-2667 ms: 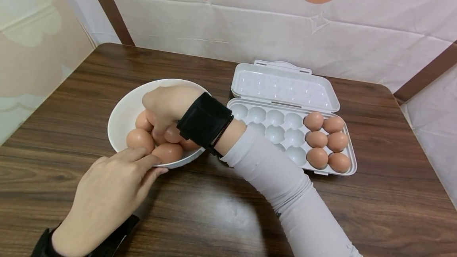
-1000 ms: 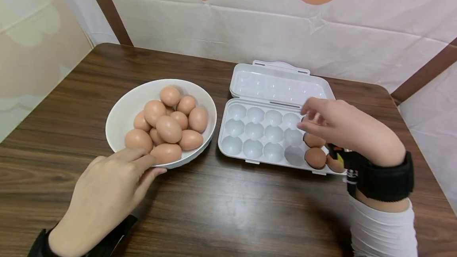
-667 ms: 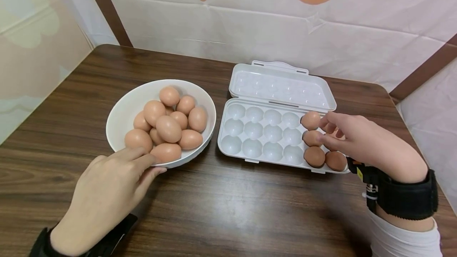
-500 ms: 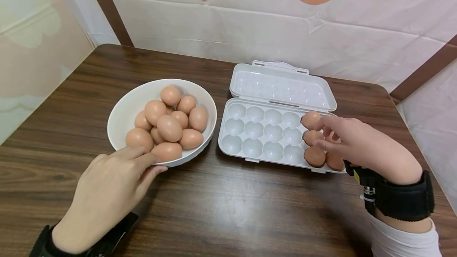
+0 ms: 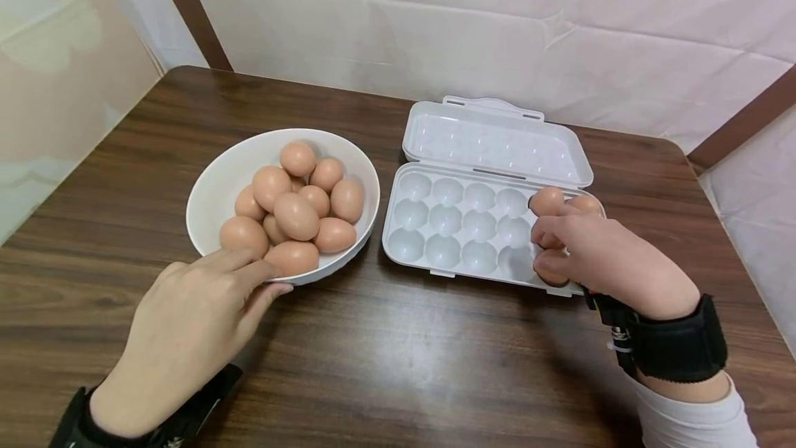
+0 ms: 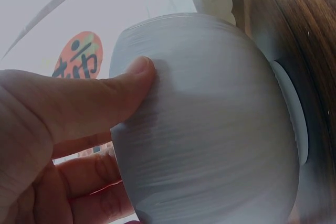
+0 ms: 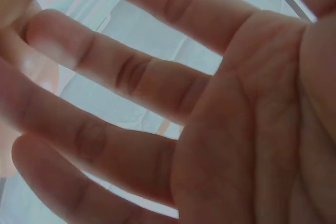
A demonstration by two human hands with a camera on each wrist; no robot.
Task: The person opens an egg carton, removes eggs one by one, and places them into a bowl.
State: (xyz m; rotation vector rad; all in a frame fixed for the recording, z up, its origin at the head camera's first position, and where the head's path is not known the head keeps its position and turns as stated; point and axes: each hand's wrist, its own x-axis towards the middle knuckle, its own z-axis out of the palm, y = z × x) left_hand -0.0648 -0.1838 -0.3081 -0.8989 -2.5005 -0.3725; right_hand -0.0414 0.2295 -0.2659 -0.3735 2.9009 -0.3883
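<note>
Since 2.7 s ago the right hand (image 5: 606, 261) has crossed from the bowl (image 5: 214, 192) to the right end of the egg tray (image 5: 435, 227), where it now covers most of the filled cups; only 1 egg (image 5: 547, 200) at the far corner shows whole. Its fingers (image 7: 131, 74) look loosely spread in the wrist view, and I cannot tell whether they hold anything. The left hand (image 5: 186, 323) has stayed at the bowl's near rim, thumb (image 6: 100, 98) pressed to the outer wall. About 11 eggs remain heaped in the bowl. Twelve cups to the left lie open; the raised lid (image 5: 497, 144) bounds the far side, the counter (image 5: 404, 365) edge runs close on the right.
</note>
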